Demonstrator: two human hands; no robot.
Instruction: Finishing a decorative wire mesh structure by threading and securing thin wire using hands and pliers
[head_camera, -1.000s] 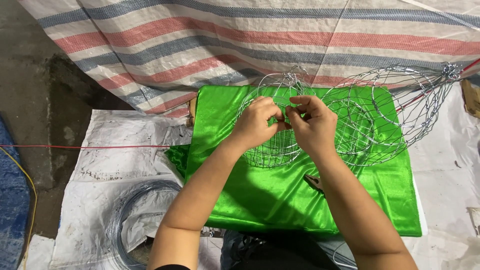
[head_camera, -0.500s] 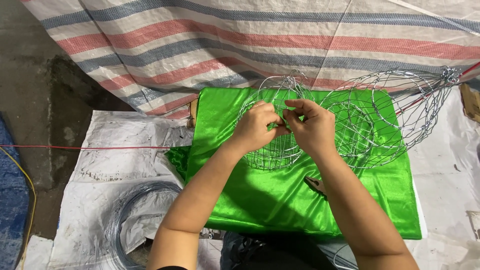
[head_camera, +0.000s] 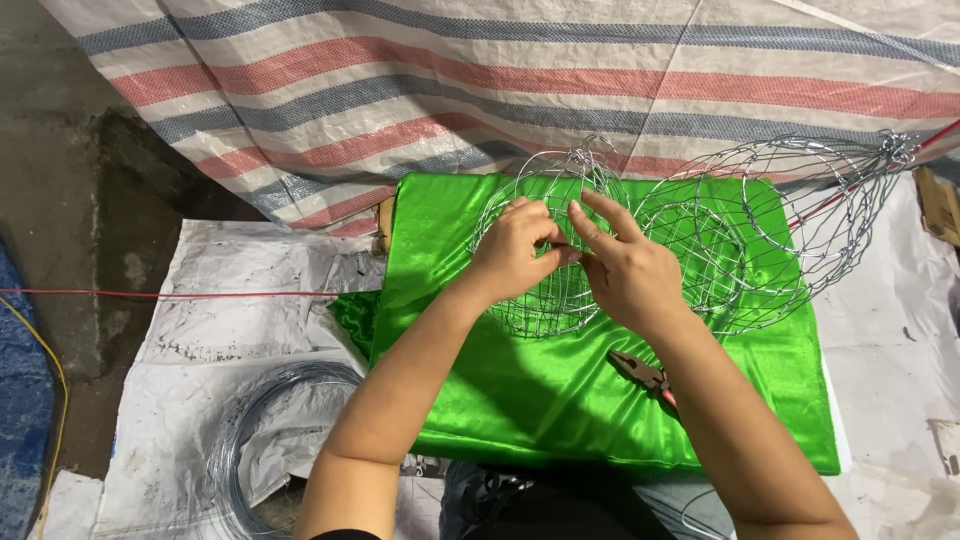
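step: looks like wire-twisting on the frame, both hands pinched in at one joint of the round wire cage (head_camera: 545, 285), so I'd call it mid-tie, not finished

left hand (head_camera: 512, 255): fingers curled tight, thumb and fingertips nipping a strand on the cage's upper side, knuckles up

right hand (head_camera: 628, 272): also closed on the wire, index and middle finger stretched toward 11 o'clock, tips meeting the left hand's right at the joint

where the cage is: sitting on the shiny green cloth (head_camera: 560, 400), about centre of view; a bigger wire frame (head_camera: 800, 215) lies at its 3 o'clock, touching or joined to it, can't tell which

pliers (head_camera: 645, 375): red-handled, on the cloth at 5 o'clock from the hands, partly tucked under the right forearm, nobody holding them

wire coil (head_camera: 240, 440): loose grey coil at 8 o'clock, on the white sheeting (head_camera: 250, 300)

backdrop: striped tarp (head_camera: 500, 90) at 12 o'clock

next move, my guess: needs a firm pinch and a steady twist without bending the neighbouring loops; pliers are in easy reach if fingers won't cinch it
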